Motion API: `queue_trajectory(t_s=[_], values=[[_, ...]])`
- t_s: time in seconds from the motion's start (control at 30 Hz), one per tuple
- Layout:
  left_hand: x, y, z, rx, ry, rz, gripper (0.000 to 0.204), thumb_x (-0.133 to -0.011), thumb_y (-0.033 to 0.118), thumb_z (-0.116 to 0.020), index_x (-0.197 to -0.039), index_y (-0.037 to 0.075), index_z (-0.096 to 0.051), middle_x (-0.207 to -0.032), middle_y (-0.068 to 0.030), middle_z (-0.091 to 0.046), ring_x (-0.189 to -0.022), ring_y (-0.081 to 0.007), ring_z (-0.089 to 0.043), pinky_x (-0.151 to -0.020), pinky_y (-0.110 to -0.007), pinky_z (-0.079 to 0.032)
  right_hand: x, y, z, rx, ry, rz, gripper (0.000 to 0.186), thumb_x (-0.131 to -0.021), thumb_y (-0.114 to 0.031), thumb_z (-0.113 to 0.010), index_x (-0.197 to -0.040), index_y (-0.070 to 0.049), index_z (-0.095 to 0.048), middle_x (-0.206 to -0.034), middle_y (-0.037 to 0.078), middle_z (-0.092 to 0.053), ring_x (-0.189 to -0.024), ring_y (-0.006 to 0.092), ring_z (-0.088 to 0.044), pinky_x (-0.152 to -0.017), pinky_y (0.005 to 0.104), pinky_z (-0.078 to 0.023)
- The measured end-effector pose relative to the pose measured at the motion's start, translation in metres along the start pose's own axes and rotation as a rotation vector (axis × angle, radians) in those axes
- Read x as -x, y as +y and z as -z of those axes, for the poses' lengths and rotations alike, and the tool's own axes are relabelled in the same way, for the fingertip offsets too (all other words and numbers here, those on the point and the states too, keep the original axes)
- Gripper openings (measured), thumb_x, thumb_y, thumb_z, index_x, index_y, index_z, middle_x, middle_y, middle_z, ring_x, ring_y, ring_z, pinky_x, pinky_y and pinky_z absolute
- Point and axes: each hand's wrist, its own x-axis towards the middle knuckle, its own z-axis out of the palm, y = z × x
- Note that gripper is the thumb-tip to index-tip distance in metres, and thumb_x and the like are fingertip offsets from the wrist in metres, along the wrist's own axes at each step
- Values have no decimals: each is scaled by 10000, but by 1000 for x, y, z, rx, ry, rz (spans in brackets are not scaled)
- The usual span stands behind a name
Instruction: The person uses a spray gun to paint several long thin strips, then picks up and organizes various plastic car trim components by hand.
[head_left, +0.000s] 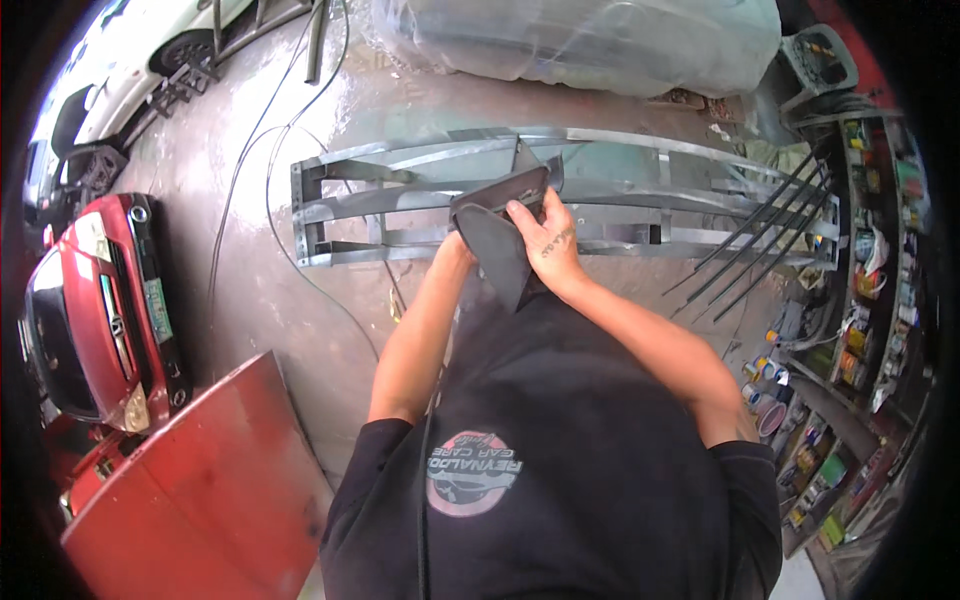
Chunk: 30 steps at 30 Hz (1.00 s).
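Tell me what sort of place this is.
Probably a car body or repair workshop: a red car parked at the left, a detached red body panel on the wet concrete floor, and shelves of small paint cans at the right.

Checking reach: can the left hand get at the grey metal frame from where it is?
Probably yes. The left hand is mostly hidden behind the dark panel both hands hold, right over the metal frame, nothing else between.

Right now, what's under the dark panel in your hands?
Under the dark panel is the grey metal frame on the concrete floor. The left hand is mostly covered by it.
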Motion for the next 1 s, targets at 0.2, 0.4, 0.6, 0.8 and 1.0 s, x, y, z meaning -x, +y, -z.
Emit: queue_trajectory(t_s=[0.2,0.4,0.6,0.8,1.0], values=[[2,-15,47,-15,-18,111,440,-1005,232,-546,-1400,40,-525,-1373,-121,-593,-1189,-227,-610,-999,-404,-523,3,-2,-6,-99,-25,-120,266,-910,-164,-688,-1074,39,-641,-980,137,-719,-901,217,-664,-827,346,-506],[-8,-31,105,-117,40,223,400,-1008,217,-547,-1365,37,-563,-1331,-124,-625,-1120,-220,-649,-940,-388,-553,8,-16,-11,-310,-64,-285,218,-892,-131,-699,-1061,3,-664,-985,54,-713,-893,139,-643,-791,309,-508],[6,4,103,-117,-75,293,318,-983,187,-593,-1254,31,-650,-1217,-123,-688,-1027,-210,-684,-856,-360,-579,12,-27,-7,-242,-44,-508,186,-886,-208,-737,-984,-58,-689,-916,22,-683,-825,119,-621,-676,293,-500],[17,37,82,-190,-211,259,247,-907,169,-692,-1107,25,-714,-1023,-91,-737,-864,-186,-702,-764,-340,-579,14,-37,-7,-182,21,-510,258,-890,-285,-745,-968,-45,-689,-889,38,-669,-789,126,-610,-656,288,-503],[7,27,106,36,-101,298,251,-923,151,-671,-1135,17,-682,-881,-40,-703,-770,-131,-670,-645,-299,-552,10,-28,2,-262,119,-443,312,-908,-317,-734,-962,-15,-680,-806,46,-642,-729,127,-607,-622,292,-503]])
